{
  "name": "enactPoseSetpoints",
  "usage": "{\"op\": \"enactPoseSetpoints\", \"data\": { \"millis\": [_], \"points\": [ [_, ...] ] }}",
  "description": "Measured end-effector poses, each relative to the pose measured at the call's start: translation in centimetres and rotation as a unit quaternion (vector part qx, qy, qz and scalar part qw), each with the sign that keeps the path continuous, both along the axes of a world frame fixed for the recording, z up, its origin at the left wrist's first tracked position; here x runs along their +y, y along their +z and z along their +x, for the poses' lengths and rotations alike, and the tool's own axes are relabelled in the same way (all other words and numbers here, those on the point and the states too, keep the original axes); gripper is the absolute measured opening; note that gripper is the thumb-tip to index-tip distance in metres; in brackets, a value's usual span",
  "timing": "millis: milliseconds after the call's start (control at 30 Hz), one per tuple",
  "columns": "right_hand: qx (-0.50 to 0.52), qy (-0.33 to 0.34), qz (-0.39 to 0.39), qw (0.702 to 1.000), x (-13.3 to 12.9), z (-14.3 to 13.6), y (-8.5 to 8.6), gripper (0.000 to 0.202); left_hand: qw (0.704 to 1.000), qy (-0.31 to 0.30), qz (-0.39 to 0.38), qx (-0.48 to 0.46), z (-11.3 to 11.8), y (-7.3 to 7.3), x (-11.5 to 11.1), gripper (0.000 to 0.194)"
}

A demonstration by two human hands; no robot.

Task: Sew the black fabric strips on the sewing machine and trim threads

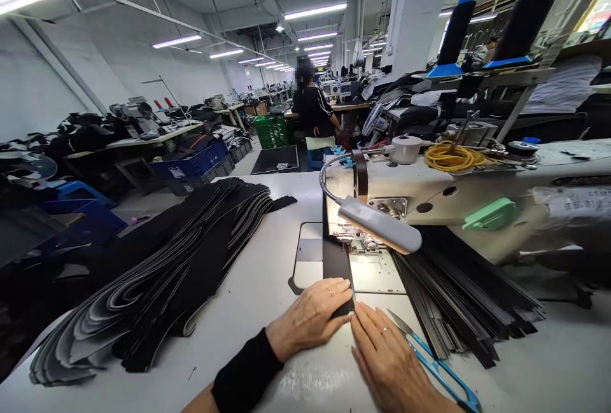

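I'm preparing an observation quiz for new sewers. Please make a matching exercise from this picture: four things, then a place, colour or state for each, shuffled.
1. left hand
2. snips
3. coil of cord
4. gooseneck lamp

A. yellow, on top of the sewing machine
B. lit
C. on the black strip
D. blue-handled, beside the right hand

Pairs: 1-C; 2-D; 3-A; 4-B

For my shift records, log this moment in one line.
left hand: on strip; right hand: at strip's near end; strip: runs to machine; scissors: beside right hand
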State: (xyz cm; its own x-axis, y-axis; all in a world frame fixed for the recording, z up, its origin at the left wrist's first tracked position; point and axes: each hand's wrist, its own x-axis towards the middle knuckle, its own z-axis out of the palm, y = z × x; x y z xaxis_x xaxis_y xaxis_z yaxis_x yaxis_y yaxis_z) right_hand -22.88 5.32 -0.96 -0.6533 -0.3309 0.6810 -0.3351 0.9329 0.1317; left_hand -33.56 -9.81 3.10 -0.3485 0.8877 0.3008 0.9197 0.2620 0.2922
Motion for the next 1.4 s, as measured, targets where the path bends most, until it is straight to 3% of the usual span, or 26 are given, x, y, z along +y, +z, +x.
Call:
{"op": "enactPoseSetpoints", "data": {
  "millis": [333,467,867,1400],
  "points": [
    [-0.091,-0.014,-0.027,0.995,-0.3,0.8,0.0,0.033,1.000,0.013,-0.023,-0.011,-0.3,-0.3,0.1,0.038],
    [-0.113,-0.006,-0.021,0.993,-0.3,0.8,0.6,0.034,0.999,0.013,-0.032,-0.010,-0.3,0.0,0.2,0.033],
    [-0.111,0.003,-0.016,0.994,-0.1,0.6,0.7,0.033,0.999,0.011,0.002,0.037,-0.6,-0.8,0.6,0.029],
    [-0.131,0.005,-0.034,0.991,-0.2,0.8,0.9,0.031,0.998,0.041,0.015,0.037,-3.7,-1.4,2.0,0.026]
  ]
}}
